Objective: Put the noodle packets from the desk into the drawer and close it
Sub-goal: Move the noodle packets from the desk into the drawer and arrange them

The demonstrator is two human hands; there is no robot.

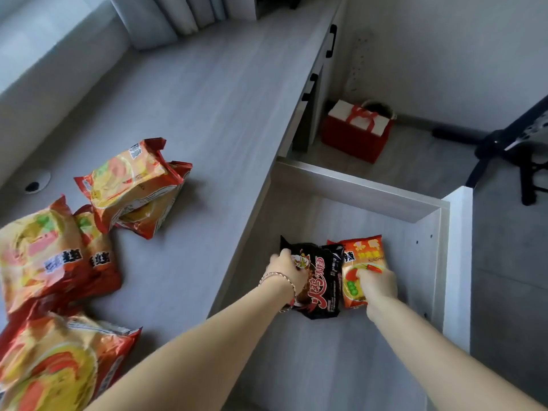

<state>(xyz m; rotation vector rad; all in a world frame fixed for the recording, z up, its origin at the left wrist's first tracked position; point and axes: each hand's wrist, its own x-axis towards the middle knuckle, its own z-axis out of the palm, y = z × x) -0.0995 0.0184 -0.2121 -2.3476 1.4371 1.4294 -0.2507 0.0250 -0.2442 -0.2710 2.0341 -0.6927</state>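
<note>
The white drawer (361,189) stands pulled out to the right of the grey desk (207,108). Inside it my left hand (286,269) grips a black noodle packet (321,284), and my right hand (376,284) grips an orange noodle packet (363,259) right beside it. Both packets rest on the drawer's floor, side by side and touching. On the desk lie several orange-and-yellow noodle packets: a stacked pair (133,185) in the middle, two (44,256) at the left edge, and one (59,363) at the lower left.
A red and white gift bag (355,132) stands on the floor under the desk, beyond the drawer. A black chair base (504,149) sits at the right. More drawers with black handles (331,40) lie further along the desk. A cable hole (37,182) marks the desk's left.
</note>
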